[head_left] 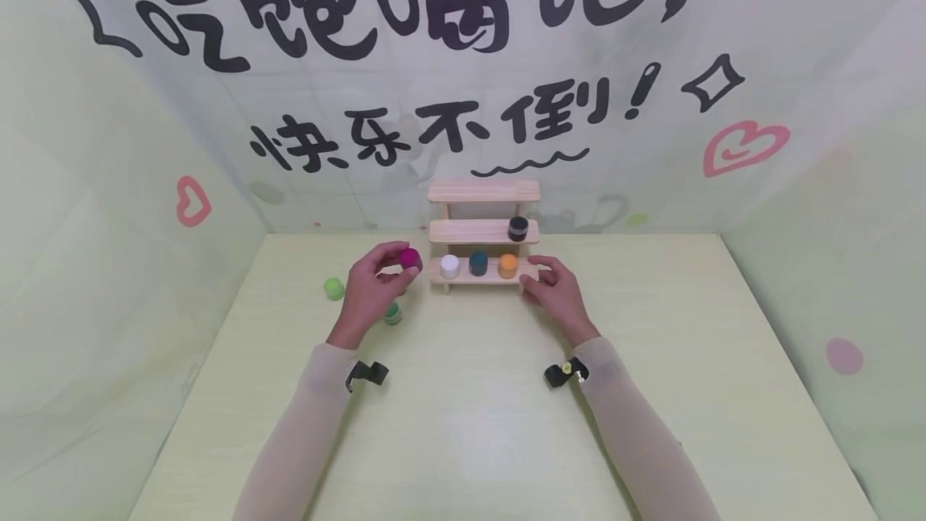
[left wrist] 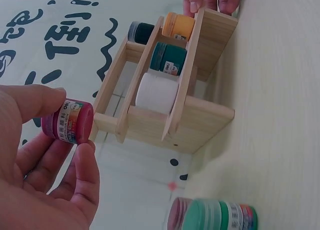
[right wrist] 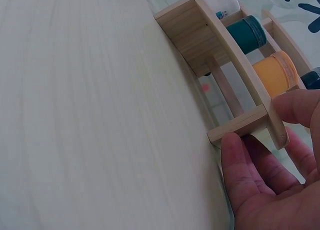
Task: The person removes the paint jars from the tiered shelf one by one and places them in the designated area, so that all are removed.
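Note:
My left hand (head_left: pixel 374 284) pinches a magenta paint jar (left wrist: pixel 69 121) between thumb and fingers, left of a small three-step wooden rack (head_left: pixel 485 191) and off its shelves. At the rack's right end, my right hand (right wrist: pixel 272 165) grips the lowest shelf, thumb above and fingertips by the leg. That shelf carries a white jar (head_left: pixel 449 267), a dark teal jar (head_left: pixel 478 264) and an orange jar (head_left: pixel 508 266), side by side. One black jar (head_left: pixel 518 228) stands at the right of the middle step.
On the table (head_left: pixel 463 424) a light green jar (head_left: pixel 333 289) sits left of my left hand, and a green jar (head_left: pixel 392 313) just below it. The left wrist view also shows part of a dull pink jar (left wrist: pixel 176 212). A printed cloth (head_left: pixel 325 87) hangs behind the rack.

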Demonstrator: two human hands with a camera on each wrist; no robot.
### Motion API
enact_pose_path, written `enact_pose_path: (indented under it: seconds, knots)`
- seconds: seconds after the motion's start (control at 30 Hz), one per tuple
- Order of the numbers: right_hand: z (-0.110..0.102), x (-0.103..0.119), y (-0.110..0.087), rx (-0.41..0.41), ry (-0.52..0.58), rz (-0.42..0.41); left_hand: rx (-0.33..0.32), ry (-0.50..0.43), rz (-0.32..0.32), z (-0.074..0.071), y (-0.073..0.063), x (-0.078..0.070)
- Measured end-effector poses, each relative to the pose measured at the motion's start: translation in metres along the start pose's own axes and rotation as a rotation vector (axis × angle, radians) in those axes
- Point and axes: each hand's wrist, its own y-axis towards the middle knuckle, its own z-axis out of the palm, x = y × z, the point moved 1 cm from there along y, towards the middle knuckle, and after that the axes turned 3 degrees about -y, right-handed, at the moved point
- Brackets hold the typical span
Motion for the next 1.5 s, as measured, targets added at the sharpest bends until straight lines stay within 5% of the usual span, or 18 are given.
enact_pose_path:
  seconds: [0.67, 1.5]
  knots:
    - [0.000, 0.000, -0.001, 0.008, 0.007, -0.014, -0.075, 0.129, -0.032, -0.043, -0.023, 0.032]
    - [0.002, 0.002, -0.001, 0.012, -0.003, 0.006, -0.106, 0.248, -0.239, -0.065, -0.049, 0.069]
